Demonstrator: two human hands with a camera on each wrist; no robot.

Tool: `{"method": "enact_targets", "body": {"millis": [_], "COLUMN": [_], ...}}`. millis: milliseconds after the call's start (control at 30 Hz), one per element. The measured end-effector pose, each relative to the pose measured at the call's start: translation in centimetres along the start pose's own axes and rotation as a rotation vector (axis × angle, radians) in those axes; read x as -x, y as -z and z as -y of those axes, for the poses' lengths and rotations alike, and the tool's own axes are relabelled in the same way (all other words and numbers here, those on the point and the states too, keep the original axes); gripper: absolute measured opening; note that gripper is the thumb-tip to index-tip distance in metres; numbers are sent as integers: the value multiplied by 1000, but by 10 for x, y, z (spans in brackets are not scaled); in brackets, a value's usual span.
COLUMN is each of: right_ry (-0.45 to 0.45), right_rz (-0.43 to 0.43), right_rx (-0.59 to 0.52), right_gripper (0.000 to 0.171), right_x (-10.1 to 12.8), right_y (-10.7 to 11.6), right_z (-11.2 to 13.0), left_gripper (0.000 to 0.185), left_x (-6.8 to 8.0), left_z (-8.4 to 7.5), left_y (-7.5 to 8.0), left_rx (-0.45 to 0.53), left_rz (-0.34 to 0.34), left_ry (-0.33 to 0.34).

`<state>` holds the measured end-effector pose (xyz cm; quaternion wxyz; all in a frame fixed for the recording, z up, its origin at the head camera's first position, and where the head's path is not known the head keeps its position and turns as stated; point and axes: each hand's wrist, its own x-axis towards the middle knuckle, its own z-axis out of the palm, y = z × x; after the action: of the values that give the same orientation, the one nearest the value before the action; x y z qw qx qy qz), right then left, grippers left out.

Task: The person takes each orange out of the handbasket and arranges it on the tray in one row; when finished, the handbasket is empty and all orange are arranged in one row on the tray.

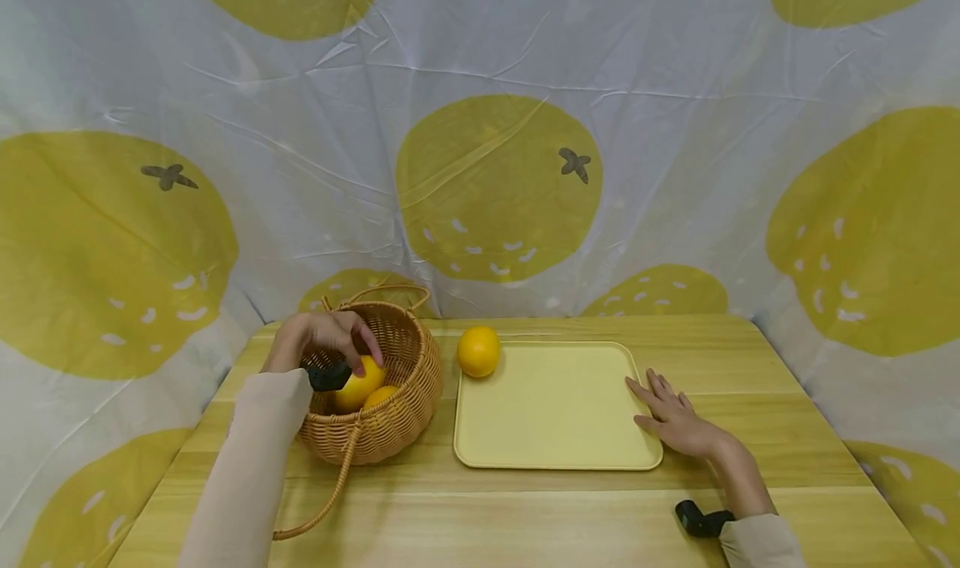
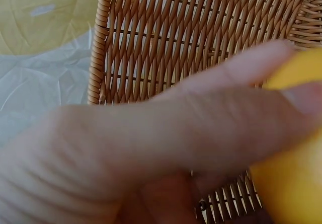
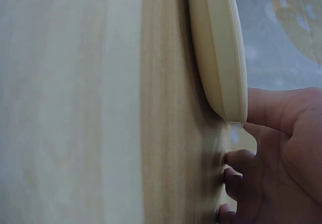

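My left hand (image 1: 330,335) reaches down inside a round wicker basket (image 1: 427,385) and grips an orange (image 1: 362,385). Up close in the left wrist view, the thumb and a finger lie against the orange (image 2: 292,183). A second orange (image 1: 382,396) sits beside it in the basket, partly hidden by the rim. Over the far left corner of a pale yellow tray (image 1: 555,410) is a third orange (image 1: 478,351). With fingers spread, my right hand (image 1: 678,422) rests at the tray's right edge; the right wrist view shows the thumb beside the tray's rim (image 3: 236,73).
One basket handle (image 1: 341,485) hangs down toward the front of the wooden table (image 1: 525,518), while the other stands up behind. A white curtain (image 1: 675,176) with large yellow fruit prints hangs behind the table.
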<state>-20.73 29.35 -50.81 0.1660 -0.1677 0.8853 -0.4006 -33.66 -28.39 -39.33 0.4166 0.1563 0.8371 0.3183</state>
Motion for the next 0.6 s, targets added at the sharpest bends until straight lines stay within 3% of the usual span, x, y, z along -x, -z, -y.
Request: {"method": "enact_targets", "body": {"millis": [133, 233, 400, 600], "right_ry": [-6, -3, -4, -13], "right_rz": [-3, -6, -3, -5], "right_rx": [5, 10, 12, 14], "right_gripper": [66, 67, 67, 67], "right_x": [0, 0, 0, -1], "right_y": [0, -1, -1, 0], "right_z": [1, 0, -1, -1], "left_gripper": [34, 41, 47, 47], "left_x": [-2, -3, -1, -2], "left_z": [-1, -1, -1, 1], "left_y": [-1, 0, 2, 1], "left_rx": [10, 19, 33, 47], "left_rz": [-73, -56, 5, -3], "left_ry": [-43, -72, -61, -94]}}
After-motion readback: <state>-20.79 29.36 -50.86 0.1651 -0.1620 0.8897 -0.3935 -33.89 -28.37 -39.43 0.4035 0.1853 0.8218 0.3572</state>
